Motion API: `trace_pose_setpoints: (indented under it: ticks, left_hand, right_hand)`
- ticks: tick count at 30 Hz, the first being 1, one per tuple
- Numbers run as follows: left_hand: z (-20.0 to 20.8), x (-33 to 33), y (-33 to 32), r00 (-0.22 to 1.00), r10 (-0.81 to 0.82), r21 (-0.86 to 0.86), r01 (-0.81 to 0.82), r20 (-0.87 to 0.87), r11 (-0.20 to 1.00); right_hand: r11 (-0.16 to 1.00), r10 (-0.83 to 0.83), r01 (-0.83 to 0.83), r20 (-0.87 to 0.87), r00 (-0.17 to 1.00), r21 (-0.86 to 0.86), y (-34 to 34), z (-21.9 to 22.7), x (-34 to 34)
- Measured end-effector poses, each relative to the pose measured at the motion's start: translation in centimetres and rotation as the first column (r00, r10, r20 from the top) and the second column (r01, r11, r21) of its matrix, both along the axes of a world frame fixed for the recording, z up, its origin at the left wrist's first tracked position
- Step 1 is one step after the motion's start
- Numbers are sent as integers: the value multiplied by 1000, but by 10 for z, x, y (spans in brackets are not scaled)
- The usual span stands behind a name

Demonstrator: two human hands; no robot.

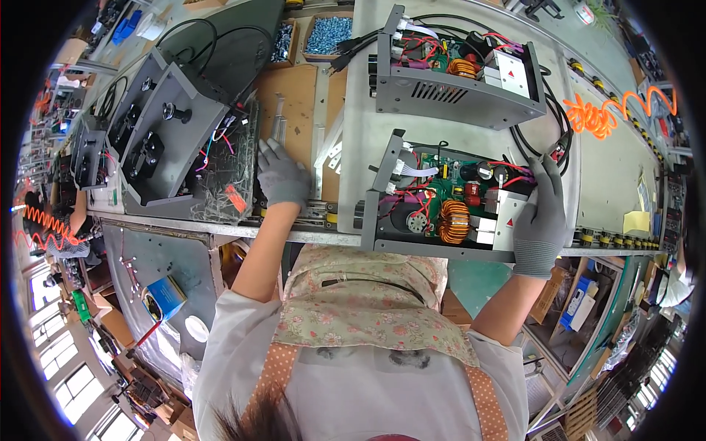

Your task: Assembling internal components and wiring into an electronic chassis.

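My left hand, in a grey glove, lies flat with its fingers stretched out beside the brown cardboard sheet, holding nothing. Against the right end of the nearer open grey metal casing rests my gloved right hand, its fingers extended along that end. Inside this casing sit a green circuit board, a copper-wound coil, red wires and a white plate. The casing's front edge reaches to the bench edge. Behind it stands a similar open casing with black cables.
On the left, grey panels with black knobs and loose wires lean together. Boxes of small blue parts stand at the back. Flat metal strips lie mid-bench. A coiled orange air hose lies right. Roller tracks edge the bench.
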State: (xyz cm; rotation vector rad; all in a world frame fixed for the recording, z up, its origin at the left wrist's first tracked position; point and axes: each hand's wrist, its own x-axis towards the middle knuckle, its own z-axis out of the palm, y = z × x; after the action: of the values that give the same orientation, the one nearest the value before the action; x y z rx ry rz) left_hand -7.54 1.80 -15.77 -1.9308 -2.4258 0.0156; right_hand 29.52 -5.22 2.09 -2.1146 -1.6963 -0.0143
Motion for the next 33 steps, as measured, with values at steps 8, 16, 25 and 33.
trace_pose_setpoints:
  ticks: [8,16,25,33]
  left_hand:
    - [5,-10,60,939,296,-334,-227,173,915]
    - [10,-10,67,906,342,-382,-234,247,894]
    - [-7,-6,58,990,113,-258,-87,87,962]
    - [19,-4,49,757,-428,563,97,494,821]
  right_hand:
    - [1000,16,-16,14,1000,-5,3,2,-2]
    - [999,31,-31,-14,999,33,0,-3,4]
    - [998,34,-32,-33,999,49,0,-4,3]
    - [996,51,-50,-22,998,70,2,-4,2]
